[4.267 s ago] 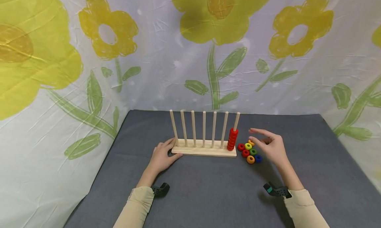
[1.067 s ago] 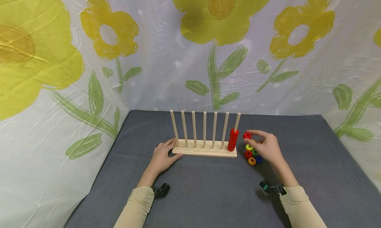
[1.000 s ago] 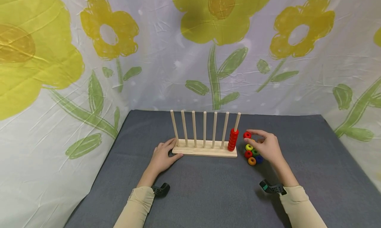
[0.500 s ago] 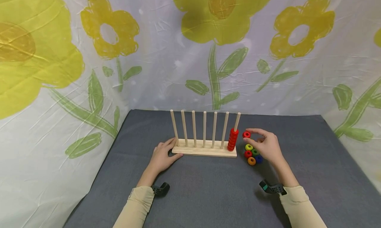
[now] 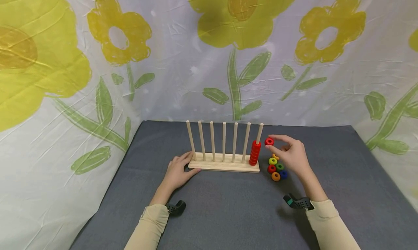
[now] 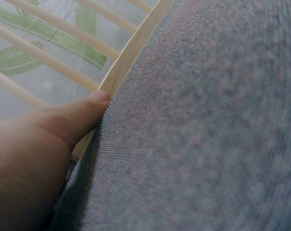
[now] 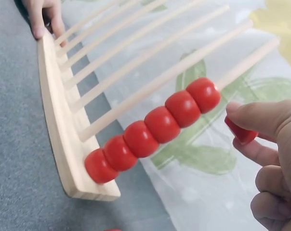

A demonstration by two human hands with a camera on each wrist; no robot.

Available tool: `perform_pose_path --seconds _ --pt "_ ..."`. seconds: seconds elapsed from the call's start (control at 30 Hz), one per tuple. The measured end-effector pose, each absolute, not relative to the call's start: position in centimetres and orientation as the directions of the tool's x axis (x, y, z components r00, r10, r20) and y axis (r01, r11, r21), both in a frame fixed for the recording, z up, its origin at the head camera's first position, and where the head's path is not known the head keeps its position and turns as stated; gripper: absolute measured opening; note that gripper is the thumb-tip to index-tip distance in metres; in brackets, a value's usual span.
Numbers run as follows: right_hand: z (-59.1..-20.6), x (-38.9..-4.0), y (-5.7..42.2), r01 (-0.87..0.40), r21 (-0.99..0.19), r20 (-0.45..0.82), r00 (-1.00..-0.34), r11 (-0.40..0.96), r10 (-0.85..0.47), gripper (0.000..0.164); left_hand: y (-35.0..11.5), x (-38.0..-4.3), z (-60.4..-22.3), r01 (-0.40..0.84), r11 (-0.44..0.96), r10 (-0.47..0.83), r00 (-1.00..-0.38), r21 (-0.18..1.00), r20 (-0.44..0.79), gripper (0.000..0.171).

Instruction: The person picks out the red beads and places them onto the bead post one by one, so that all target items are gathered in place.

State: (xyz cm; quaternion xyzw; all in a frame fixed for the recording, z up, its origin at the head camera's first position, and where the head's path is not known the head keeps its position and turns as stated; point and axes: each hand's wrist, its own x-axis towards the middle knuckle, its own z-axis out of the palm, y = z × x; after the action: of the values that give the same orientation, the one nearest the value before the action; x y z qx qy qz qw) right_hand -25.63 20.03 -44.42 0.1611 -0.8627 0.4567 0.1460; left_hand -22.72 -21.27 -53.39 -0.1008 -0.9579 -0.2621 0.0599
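A wooden peg rack (image 5: 225, 165) stands on the dark cloth, with several upright pegs in a row. Its rightmost peg carries a stack of red beads (image 5: 255, 152), seen large in the right wrist view as red beads (image 7: 161, 124). At the rack's left end my left hand (image 5: 177, 172) grips the base, its thumb (image 6: 90, 113) along the front edge. Between thumb and index finger of my right hand (image 5: 292, 154) is pinched a red bead (image 5: 269, 141), raised just right of that stacked peg. The peg's bare tip (image 7: 254, 60) shows above the stack.
Below my right hand lies a loose cluster of beads: yellow (image 5: 272, 161), green (image 5: 279, 167), red (image 5: 271, 169), blue (image 5: 283, 175) and orange (image 5: 275, 176). A flowered cloth backdrop (image 5: 183, 79) rises behind the table.
My right hand, bare of any bead at first, took a red bead from the cluster. It has since lifted it slightly up and toward the rack. My left hand stays put.
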Motion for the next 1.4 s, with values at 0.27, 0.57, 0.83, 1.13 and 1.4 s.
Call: perform_pose_path --seconds 0.27,0.57,0.83,1.13,1.4 --pt "-43.5 -25.9 19.6 -0.44 -0.741 0.43 -0.891 0.507 -0.145 0.037 -21.2 -22.7 -53.4 0.226 0.84 0.163 -0.972 0.493 0.167 0.083" --pt "-42.0 -26.1 19.2 -0.46 -0.772 0.442 -0.884 0.438 -0.15 0.036 -21.4 -22.7 -53.4 0.222 0.837 0.164 -0.974 0.5 0.158 0.082" --pt "-40.6 -26.2 18.9 -0.482 -0.776 0.465 -0.873 0.408 -0.147 0.037 -21.4 -22.7 -53.3 0.217 0.839 0.164 -0.975 0.499 0.149 0.083" --pt "-38.8 -25.8 18.4 -0.508 -0.764 0.493 -0.857 0.397 -0.149 0.034 -21.4 -22.7 -53.4 0.222 0.84 0.164 -0.974 0.496 0.158 0.083" --pt "-36.0 -24.1 17.4 -0.51 -0.769 0.489 -0.858 0.387 -0.158 0.033 -21.4 -22.7 -53.5 0.222 0.843 0.164 -0.974 0.49 0.158 0.083"
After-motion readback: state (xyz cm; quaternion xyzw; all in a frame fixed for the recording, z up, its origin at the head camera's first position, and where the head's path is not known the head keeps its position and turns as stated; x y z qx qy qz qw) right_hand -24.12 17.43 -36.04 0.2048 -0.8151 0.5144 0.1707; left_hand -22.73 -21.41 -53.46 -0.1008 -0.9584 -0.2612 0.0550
